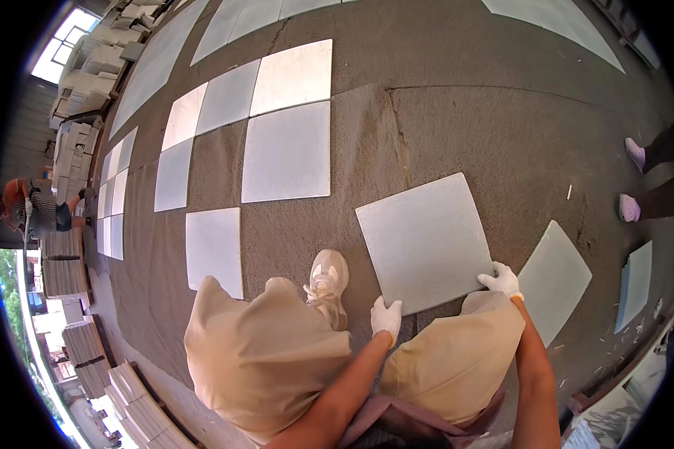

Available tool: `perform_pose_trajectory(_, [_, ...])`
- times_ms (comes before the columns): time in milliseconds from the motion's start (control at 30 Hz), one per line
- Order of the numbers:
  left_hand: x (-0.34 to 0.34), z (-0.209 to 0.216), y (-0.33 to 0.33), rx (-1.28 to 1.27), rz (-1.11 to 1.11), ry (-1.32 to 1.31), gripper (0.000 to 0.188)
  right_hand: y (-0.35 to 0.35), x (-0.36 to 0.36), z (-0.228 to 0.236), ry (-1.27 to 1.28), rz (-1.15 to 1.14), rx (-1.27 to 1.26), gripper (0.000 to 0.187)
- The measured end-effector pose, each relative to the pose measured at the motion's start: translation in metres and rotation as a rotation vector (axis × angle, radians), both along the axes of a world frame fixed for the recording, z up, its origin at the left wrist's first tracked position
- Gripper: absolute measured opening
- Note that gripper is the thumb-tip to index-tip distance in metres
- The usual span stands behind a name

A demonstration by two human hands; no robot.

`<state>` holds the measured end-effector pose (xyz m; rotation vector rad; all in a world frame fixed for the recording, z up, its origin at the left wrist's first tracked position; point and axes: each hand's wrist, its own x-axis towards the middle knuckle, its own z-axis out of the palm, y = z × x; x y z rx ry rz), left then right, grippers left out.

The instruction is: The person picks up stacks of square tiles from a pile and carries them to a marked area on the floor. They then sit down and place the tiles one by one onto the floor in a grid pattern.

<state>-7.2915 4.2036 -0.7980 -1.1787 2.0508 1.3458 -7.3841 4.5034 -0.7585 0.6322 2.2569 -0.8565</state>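
Observation:
A large square pale grey tile [427, 243] is held by its near corners, tilted a little against the rows on the floor. My left hand [386, 316], in a white glove, grips its near left corner. At the near right corner, my right hand [501, 280], gloved too, has its thumb on the upper face. The fingers under the tile are hidden on both hands. Left of my shoe [327, 278] lies a single pale tile [214, 248], and farther ahead another square tile [286, 152] joins a staggered group. To the right, a tile [554, 280] lies turned cornerwise.
Brown, creased floor [472, 131] spreads ahead. More tiles [114, 196] lie at the far left, near a bending person [34, 209]. Another person's legs [655, 146] stand at the right. Stacked slabs [66, 262] line the left side. A blue-edged tile piece [634, 286] lies at the right.

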Motion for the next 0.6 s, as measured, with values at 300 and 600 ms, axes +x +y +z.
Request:
perform_pose_trajectory(300, [-0.011,0.002,0.009,0.02,0.05,-0.035,0.044,-0.002,-0.004,0.007,-0.048,0.054,0.12,0.072])
perform_pose_trajectory(600, [-0.007,-0.037,0.001,0.096,0.277,0.001,0.042,-0.004,-0.007,0.005,-0.047,0.055,0.077,0.071])
